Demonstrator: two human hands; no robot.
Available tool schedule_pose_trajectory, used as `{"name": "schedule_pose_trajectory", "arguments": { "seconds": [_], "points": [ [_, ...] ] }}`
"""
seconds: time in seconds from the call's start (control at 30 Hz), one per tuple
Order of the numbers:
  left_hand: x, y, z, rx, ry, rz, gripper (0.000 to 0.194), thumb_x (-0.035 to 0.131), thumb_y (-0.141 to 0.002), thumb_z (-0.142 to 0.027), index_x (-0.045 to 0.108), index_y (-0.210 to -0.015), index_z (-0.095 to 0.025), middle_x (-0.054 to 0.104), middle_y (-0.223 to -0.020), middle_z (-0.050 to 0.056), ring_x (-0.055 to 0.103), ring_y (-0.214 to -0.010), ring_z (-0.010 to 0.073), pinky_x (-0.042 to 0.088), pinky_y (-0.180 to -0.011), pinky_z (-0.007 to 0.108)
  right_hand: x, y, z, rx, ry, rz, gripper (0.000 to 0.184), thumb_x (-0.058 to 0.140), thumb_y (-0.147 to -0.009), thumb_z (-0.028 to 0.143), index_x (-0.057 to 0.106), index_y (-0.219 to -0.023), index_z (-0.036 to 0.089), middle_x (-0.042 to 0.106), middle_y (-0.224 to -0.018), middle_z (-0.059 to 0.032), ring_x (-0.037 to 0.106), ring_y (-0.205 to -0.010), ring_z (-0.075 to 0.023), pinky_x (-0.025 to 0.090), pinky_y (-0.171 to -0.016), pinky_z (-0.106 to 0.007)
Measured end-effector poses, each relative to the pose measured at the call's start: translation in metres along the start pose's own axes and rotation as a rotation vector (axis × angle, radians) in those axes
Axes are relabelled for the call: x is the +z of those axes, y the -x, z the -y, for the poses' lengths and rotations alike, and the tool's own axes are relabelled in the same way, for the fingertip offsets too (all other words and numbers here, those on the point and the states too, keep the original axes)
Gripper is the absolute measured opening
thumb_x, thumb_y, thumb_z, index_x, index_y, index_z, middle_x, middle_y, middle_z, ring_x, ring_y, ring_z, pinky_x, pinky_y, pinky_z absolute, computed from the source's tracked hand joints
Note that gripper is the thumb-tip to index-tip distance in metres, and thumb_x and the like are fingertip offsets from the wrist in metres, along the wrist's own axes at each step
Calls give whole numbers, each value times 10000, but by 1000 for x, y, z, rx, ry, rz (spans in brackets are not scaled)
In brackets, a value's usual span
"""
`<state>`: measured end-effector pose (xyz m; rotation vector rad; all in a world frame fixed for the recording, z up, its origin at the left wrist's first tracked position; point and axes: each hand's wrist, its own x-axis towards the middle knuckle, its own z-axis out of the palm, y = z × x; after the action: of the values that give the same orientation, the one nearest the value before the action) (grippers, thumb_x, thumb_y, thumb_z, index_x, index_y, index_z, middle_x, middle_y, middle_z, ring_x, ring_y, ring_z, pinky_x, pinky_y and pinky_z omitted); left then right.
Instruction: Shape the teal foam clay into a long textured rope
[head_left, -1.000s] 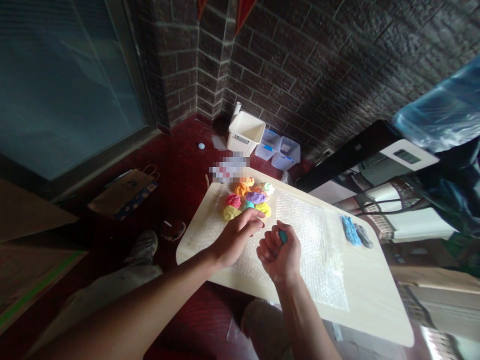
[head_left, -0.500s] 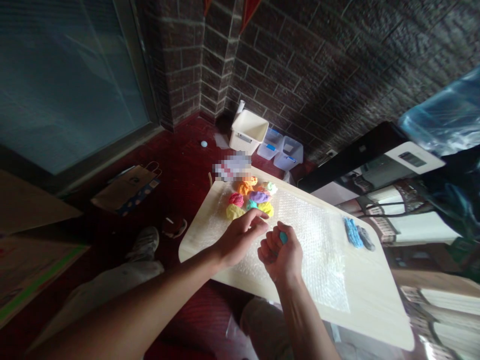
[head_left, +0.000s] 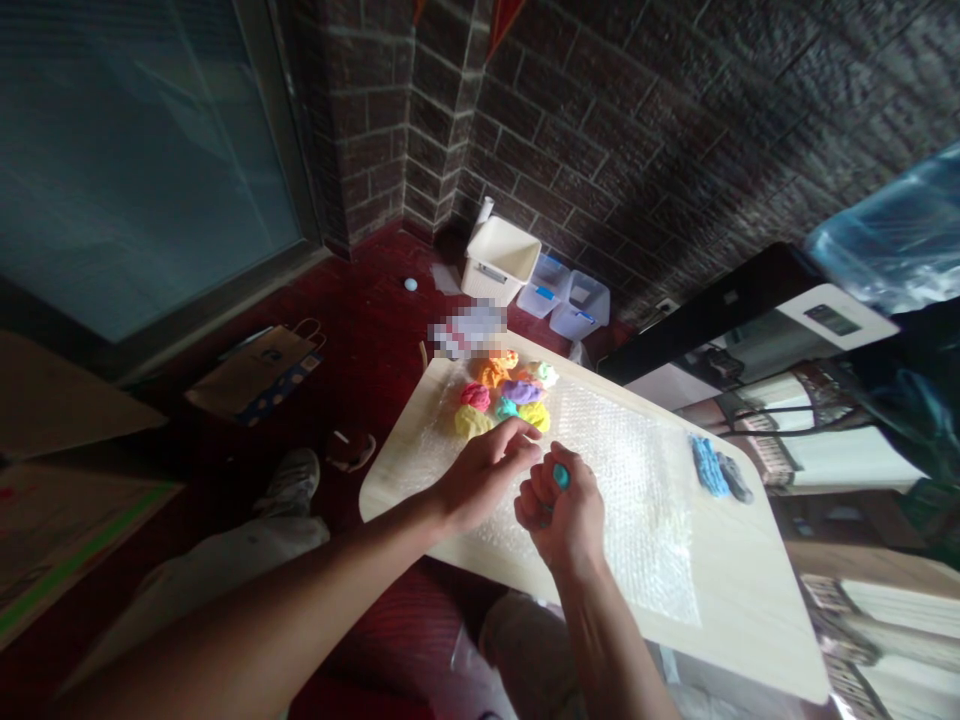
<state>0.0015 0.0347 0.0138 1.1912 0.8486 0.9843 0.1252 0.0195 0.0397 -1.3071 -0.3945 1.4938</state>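
My right hand [head_left: 564, 505] is closed in a fist around a teal clay-like lump [head_left: 561, 476], part of which bulges out between thumb and forefinger. The rest of that lump is hidden in the palm. Close beside it, my left hand [head_left: 491, 470] is half curled with thumb and fingers apart, and nothing shows in it. Both hands are above bubble wrap [head_left: 637, 480] on a pale table [head_left: 757, 600]. Just beyond the left hand lie several crumpled soft lumps, among them a yellow lump [head_left: 534, 416], a purple lump [head_left: 523, 392], a red lump [head_left: 475, 397] and an orange lump [head_left: 494, 374].
A blue lump [head_left: 708, 466] and a grey lump [head_left: 735, 478] lie at the table's right. Behind the table, a cream bin [head_left: 501, 262] and two clear boxes [head_left: 580, 304] stand on the floor by the brick wall. A paper bag [head_left: 251, 375] lies to the left.
Slightly more of the teal lump bulges from my right fist. My left hand stays almost in place, and the view has shifted a little.
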Motion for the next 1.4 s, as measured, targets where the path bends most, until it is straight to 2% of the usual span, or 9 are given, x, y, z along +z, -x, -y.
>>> {"name": "schedule_pose_trajectory", "arguments": {
  "seconds": [0.3, 0.47, 0.6, 0.77, 0.93, 1.03, 1.17, 1.3, 1.4],
  "points": [
    [-1, 0, -4, 13, -13, 13, 307, 573, -947, -432, 618, -1143, -201, 684, -1087, 78, 639, -1048, 260, 481, -886, 369, -7, -5, -6, -23, 42, 104, 455, 647, -801, 461, 382, -505, 239, 293, -424, 87, 232, -357, -78, 168, -340, -214],
    [-5, 2, -7, 129, -141, -21, 271, 619, -934, -426, 619, -1101, -213, 653, -1156, 86, 606, -1074, 262, 478, -908, 381, -13, -1, -4, -118, 104, 233, 566, 577, -810, 771, 608, -697, 218, 457, -527, 39, 417, -454, -127, 340, -400, -246],
    [-6, 2, -9, 235, -242, -11, 253, 706, -878, -342, 640, -1086, -213, 655, -1123, 78, 618, -1023, 243, 491, -895, 370, -18, 2, -4, -200, 158, 268, 603, 526, -846, 825, 660, -853, 237, 613, -676, -14, 605, -634, -198, 476, -502, -283],
    [-4, -1, -11, 287, -231, -45, 182, 752, -866, -269, 722, -1035, -212, 671, -1141, 88, 628, -1116, 252, 518, -897, 343, -22, 4, -2, -181, 122, 318, 608, 505, -874, 817, 687, -988, 248, 699, -860, -55, 668, -780, -243, 559, -603, -333],
    [-8, -2, -8, 164, 3, -58, 252, 817, -852, -314, 752, -1068, -203, 727, -1116, 82, 663, -1051, 228, 535, -940, 346, -35, -2, 5, -213, 66, 410, 579, 474, -933, 751, 723, -1002, 233, 714, -960, -81, 661, -852, -258, 574, -670, -361],
    [-11, -3, -6, 96, 118, -69, 289, 860, -809, -285, 770, -1064, -186, 758, -1072, 83, 690, -1011, 223, 557, -916, 336, -44, -9, 4, -235, 88, 445, 479, 555, -937, 644, 747, -1002, 211, 714, -957, -78, 659, -831, -239, 573, -714, -358],
    [-14, -4, -5, 113, 196, -109, 275, 895, -757, -245, 786, -1001, -179, 773, -1016, 70, 716, -970, 202, 569, -895, 305, -48, -12, 1, -262, 155, 514, 275, 689, -921, 446, 745, -1077, 226, 714, -985, -57, 659, -843, -210, 569, -759, -344],
    [-19, -5, -3, 119, 228, -121, 251, 857, -795, -233, 769, -1028, -205, 768, -1043, 51, 716, -997, 194, 562, -909, 298, -45, -9, 5, -350, 303, 479, 200, 784, -894, 353, 757, -1058, 240, 705, -890, -26, 623, -731, -152, 534, -698, -296],
    [-24, -4, -5, 147, 238, -56, 254, 750, -888, -321, 732, -1115, -208, 735, -1125, 67, 683, -1063, 212, 541, -947, 318, -45, -9, 7, -445, 387, 423, 217, 828, -863, 344, 767, -1045, 244, 713, -845, -20, 617, -722, -152, 513, -664, -286]
  ]
}}
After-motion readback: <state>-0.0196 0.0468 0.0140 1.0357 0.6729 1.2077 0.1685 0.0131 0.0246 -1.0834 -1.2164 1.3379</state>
